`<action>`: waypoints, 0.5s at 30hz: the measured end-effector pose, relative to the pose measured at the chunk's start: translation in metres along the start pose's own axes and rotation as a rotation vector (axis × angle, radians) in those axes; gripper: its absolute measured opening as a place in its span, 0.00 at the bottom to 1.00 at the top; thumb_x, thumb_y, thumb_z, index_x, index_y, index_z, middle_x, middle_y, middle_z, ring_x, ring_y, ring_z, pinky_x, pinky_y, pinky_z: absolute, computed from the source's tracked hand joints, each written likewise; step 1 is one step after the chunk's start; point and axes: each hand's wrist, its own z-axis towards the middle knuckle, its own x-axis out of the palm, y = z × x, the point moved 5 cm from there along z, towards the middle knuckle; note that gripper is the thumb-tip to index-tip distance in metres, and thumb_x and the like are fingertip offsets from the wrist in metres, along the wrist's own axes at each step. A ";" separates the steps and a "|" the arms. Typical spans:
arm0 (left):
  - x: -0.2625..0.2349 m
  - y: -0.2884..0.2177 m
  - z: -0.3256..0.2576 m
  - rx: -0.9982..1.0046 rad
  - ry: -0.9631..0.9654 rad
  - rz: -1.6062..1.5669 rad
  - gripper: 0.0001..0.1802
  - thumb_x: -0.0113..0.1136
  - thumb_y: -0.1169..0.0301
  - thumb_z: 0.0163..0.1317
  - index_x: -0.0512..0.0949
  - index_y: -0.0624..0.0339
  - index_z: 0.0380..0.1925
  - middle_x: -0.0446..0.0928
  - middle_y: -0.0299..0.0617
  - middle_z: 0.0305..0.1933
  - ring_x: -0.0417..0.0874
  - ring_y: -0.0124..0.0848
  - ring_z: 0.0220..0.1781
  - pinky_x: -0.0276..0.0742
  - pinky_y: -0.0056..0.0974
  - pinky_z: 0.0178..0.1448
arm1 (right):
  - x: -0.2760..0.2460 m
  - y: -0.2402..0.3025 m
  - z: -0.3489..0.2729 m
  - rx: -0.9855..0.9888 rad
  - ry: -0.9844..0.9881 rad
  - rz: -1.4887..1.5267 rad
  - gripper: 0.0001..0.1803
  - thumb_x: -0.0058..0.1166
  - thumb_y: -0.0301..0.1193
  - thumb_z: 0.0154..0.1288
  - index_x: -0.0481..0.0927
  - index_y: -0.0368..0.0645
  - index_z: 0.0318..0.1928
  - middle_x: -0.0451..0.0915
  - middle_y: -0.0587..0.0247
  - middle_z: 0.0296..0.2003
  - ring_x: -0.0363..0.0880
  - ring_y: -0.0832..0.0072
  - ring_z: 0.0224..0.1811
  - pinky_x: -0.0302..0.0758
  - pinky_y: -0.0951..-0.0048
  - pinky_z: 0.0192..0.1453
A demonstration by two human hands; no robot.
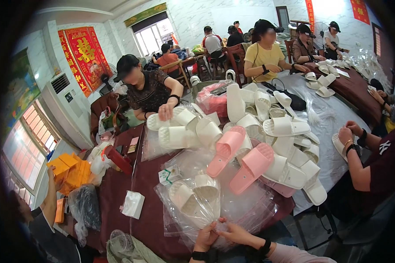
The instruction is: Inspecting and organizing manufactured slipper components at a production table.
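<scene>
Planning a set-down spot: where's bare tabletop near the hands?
Bare: dark red tablecloth between the small white box and the clear plastic bags; also between that box and the red cylindrical container. Crowded: ahead of the left hand and right hand, with bags, then heaped white slippers and two pink slippers.

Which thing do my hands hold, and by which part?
Your left hand and right hand hold a clear bag of white slippers by its gathered near end.
</scene>
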 end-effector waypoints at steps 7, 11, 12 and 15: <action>0.003 0.001 -0.002 -0.072 -0.068 0.049 0.15 0.50 0.66 0.65 0.72 0.67 0.45 0.75 0.46 0.47 0.77 0.34 0.45 0.74 0.36 0.49 | 0.013 -0.028 0.007 0.224 0.299 0.554 0.17 0.48 0.45 0.66 0.75 0.42 0.35 0.70 0.71 0.17 0.66 0.82 0.16 0.60 0.81 0.18; -0.001 0.003 -0.001 -0.097 -0.076 0.044 0.17 0.50 0.64 0.65 0.73 0.68 0.44 0.76 0.46 0.44 0.78 0.33 0.42 0.75 0.35 0.46 | 0.031 -0.050 0.010 0.297 0.564 1.055 0.19 0.39 0.45 0.70 0.75 0.42 0.44 0.70 0.69 0.19 0.66 0.81 0.16 0.60 0.81 0.19; 0.001 0.004 -0.001 -0.088 -0.084 0.052 0.17 0.50 0.63 0.65 0.73 0.68 0.44 0.76 0.45 0.43 0.78 0.32 0.41 0.76 0.34 0.45 | 0.036 -0.052 0.009 0.356 0.670 1.297 0.21 0.36 0.45 0.70 0.74 0.43 0.48 0.70 0.69 0.19 0.66 0.80 0.17 0.60 0.81 0.19; 0.013 -0.003 -0.004 -0.049 -0.100 0.092 0.18 0.50 0.61 0.65 0.73 0.68 0.43 0.77 0.44 0.41 0.78 0.31 0.39 0.76 0.33 0.43 | 0.039 -0.021 -0.007 0.226 0.651 1.337 0.24 0.33 0.48 0.70 0.72 0.46 0.54 0.70 0.65 0.21 0.65 0.80 0.17 0.61 0.81 0.20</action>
